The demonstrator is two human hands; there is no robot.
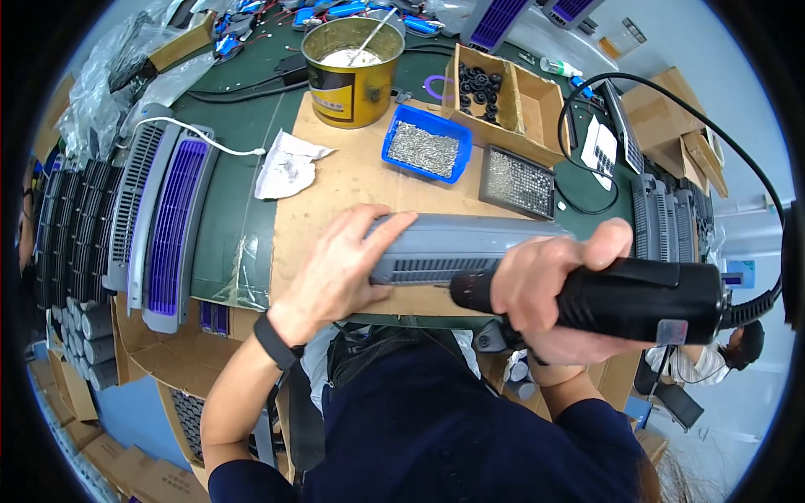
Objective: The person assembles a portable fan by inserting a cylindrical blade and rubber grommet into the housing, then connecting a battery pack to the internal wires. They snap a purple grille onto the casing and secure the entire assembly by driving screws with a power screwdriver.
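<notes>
A long grey plastic housing (457, 235) with a slotted vent along its near side lies crosswise on the cardboard sheet (348, 176). My left hand (335, 260) is closed round the housing's left end, thumb on the near side and fingers over the top. In my right hand (541, 281) is a black electric screwdriver (637, 302), held level with its nose pointing left. Its tip is close to the near edge of the housing; whether they touch I cannot tell. A black cord (746, 159) runs from the screwdriver's rear and loops up over the right side.
Beyond the housing are a blue tray (428, 121) of small screws, a dark tray (520, 211) of metal pieces, a cardboard box (532, 101) with black round parts, and a yellow can (348, 96). Purple-and-grey housings (176, 226) stand left; more grey housings (658, 218) stand right.
</notes>
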